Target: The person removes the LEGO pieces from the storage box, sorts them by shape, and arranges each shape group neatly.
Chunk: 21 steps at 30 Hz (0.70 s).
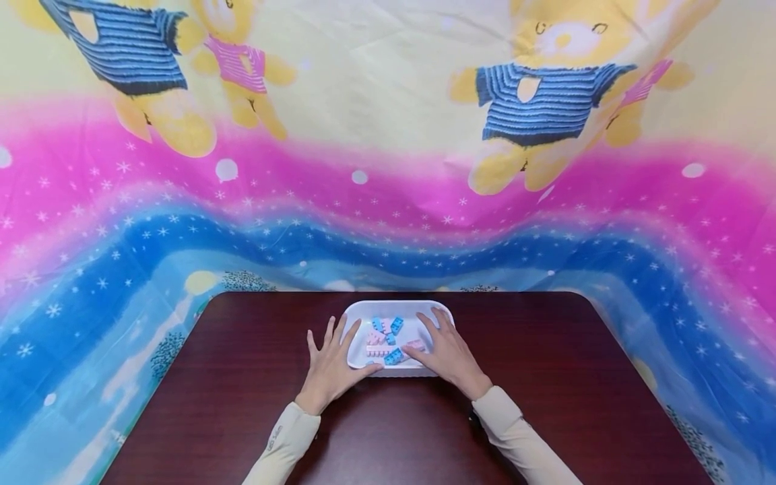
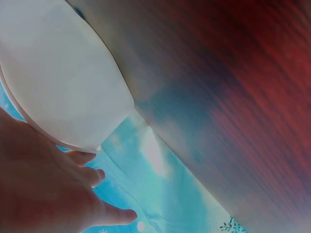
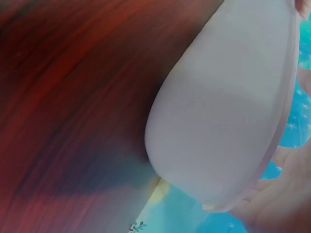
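A white plastic tray (image 1: pixel 394 372) holds several pink and blue toy bricks, among them a long pink brick (image 1: pixel 378 351) and a blue brick (image 1: pixel 394 356) near its front. My left hand (image 1: pixel 329 367) is at the tray's left side, fingers spread, with the thumb along the near rim. Over the right end reaches my right hand (image 1: pixel 451 357), its fingers spread and its thumb pointing inward above the bricks. Both wrist views show the tray's outer wall (image 2: pixel 68 73) up close, with the hands at its rim; contact there is hard to make out.
The tray stands toward the far edge of a dark red-brown wooden table (image 1: pixel 261 377) with rounded back corners. Behind and beside it hangs a cloth (image 1: pixel 388 215) printed with bears, pink and blue bands and snowflakes.
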Tool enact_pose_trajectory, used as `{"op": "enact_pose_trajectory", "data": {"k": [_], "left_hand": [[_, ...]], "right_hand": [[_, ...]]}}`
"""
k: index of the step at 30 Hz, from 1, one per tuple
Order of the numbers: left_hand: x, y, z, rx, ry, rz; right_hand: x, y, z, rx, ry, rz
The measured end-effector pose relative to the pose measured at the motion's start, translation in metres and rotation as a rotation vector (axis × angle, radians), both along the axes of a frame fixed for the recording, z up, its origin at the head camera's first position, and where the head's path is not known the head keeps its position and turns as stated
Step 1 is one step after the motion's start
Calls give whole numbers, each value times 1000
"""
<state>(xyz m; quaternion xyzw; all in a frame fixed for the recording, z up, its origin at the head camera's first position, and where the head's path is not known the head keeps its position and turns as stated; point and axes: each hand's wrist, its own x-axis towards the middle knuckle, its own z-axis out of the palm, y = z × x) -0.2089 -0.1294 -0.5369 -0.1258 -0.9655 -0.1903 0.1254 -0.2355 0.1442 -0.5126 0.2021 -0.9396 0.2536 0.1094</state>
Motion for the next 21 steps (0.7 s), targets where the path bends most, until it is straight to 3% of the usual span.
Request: {"op": "enact_pose_trajectory", "data": {"k": [9, 21], "left_hand": [[0, 0, 0, 16, -17, -3], [-1, -1, -3, 4, 15, -5]], "right_hand": [[-6, -11, 3, -51, -55, 6], [-13, -19, 3, -87, -85, 25]]}}
